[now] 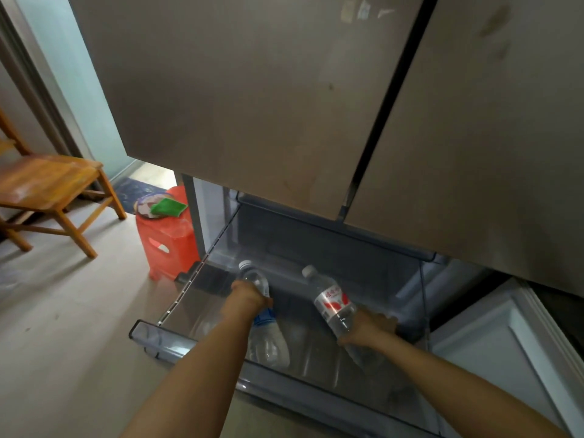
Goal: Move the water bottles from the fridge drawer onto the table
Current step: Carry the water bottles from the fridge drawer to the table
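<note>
The clear plastic fridge drawer stands pulled out below the closed upper doors. Inside it lie two clear water bottles with white caps. My left hand grips the blue-labelled bottle around its upper part, the cap pointing away from me. My right hand grips the red-and-white-labelled bottle around its lower half, and its neck tilts up toward the back left. The table is out of view.
The closed brown fridge doors hang over the drawer. To the left stands a red plastic stool carrying a plate and a green cloth. A wooden chair stands further left on the grey floor. The fridge's open lower door is at right.
</note>
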A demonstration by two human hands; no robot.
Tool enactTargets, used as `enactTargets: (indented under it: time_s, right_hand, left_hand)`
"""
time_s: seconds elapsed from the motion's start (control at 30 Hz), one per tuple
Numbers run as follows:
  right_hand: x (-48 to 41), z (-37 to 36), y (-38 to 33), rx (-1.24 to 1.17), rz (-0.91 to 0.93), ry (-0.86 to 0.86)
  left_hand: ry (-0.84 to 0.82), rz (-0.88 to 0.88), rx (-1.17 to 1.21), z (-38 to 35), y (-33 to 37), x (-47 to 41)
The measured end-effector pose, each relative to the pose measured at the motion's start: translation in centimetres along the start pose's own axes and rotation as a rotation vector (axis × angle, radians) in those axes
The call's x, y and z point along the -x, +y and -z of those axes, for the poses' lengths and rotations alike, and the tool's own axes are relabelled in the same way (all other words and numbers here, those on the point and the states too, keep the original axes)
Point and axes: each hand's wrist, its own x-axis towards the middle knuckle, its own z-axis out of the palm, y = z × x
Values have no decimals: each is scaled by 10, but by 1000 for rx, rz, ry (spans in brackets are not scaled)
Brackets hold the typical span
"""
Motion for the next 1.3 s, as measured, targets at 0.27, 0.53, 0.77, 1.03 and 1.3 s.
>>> enactTargets:
  time_s: [0.27, 0.53, 0.77, 1.03, 1.3]
  right_hand:
    - [-12, 29, -53, -166, 114, 181]
    - [-14, 24, -63, -91, 94, 180]
    - [26, 42, -32, -302, 197, 250]
    - [69, 50, 5, -997, 231, 460]
    - [90, 56, -4, -1056, 389, 482]
  left_hand:
    - [38, -62, -84, -4, -3, 1]
    - [21, -34, -12, -5, -3, -5]
    - [35, -63, 135, 6, -1, 8]
    - [158, -397, 364, 22, 11, 48]
    - [241, -810, 551, 51, 4, 109]
